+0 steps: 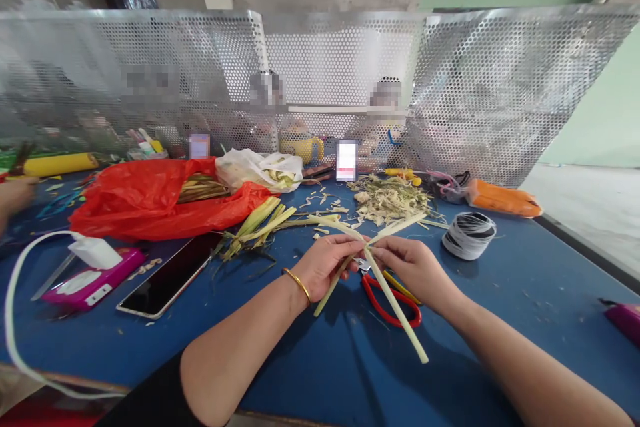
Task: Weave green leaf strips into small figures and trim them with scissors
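Note:
My left hand (327, 260) and my right hand (413, 263) meet over the table, both closed on pale green plant strips (397, 307) that cross each other. The crossing lies between my fingertips, and the strip ends stick out up and down on both sides. A gold bangle (299, 285) circles my left wrist. Under the strips lie red-handled scissors (390, 313), their blades partly hidden by my hands. Something with a yellow handle (404, 288) shows beside them. Left of my left hand is a bundle of green-yellow stalks (257, 227).
A red plastic bag (135, 200), a phone (167, 277) and a purple power strip (95, 283) with a white cable occupy the left. A heap of shavings (390, 200), a spool of white string (469, 235) and an orange packet (503, 198) sit right. Another person's hand (15, 200) shows far left.

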A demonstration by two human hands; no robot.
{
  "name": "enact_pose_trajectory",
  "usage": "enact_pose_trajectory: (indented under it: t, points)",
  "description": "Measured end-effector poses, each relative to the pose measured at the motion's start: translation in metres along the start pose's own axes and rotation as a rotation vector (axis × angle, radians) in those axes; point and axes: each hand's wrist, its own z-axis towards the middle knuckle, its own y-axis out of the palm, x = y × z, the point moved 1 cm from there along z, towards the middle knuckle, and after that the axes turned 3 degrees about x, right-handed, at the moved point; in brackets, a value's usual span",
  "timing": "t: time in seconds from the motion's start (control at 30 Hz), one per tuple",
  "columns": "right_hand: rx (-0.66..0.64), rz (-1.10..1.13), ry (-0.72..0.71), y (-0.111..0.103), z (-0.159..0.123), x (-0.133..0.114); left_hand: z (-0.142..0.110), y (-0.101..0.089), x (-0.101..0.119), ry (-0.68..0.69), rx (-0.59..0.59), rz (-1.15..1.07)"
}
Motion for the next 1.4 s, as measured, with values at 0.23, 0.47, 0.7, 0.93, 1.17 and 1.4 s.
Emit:
enact_pose_trajectory:
  t: [0.23, 0.47, 0.7, 0.93, 1.17, 1.4]
  points:
    - [0.072, -0.092, -0.063, 0.002, -0.002, 0.002, 0.0, 0.0, -0.003, -0.198, -0.062, -0.189]
    - [0.106, -0.123, -0.004, 0.01, -0.002, 0.009, -0.003, 0.001, -0.006, -0.232, -0.1, -0.154]
    - [0.095, -0.116, -0.047, 0.012, -0.002, 0.011, -0.005, 0.001, -0.008, -0.203, -0.148, -0.086]
    - [0.071, 0.037, -0.087, 0.016, -0.004, 0.009, -0.008, 0.005, -0.011, -0.216, -0.262, -0.099]
    - [0.107, -0.101, -0.021, 0.012, 0.001, 0.013, -0.006, 0.007, -0.009, 0.008, -0.067, 0.135]
    - [0.01, -0.202, 0.038, 0.006, -0.003, 0.005, 0.001, 0.005, -0.005, 0.052, 0.183, 0.162]
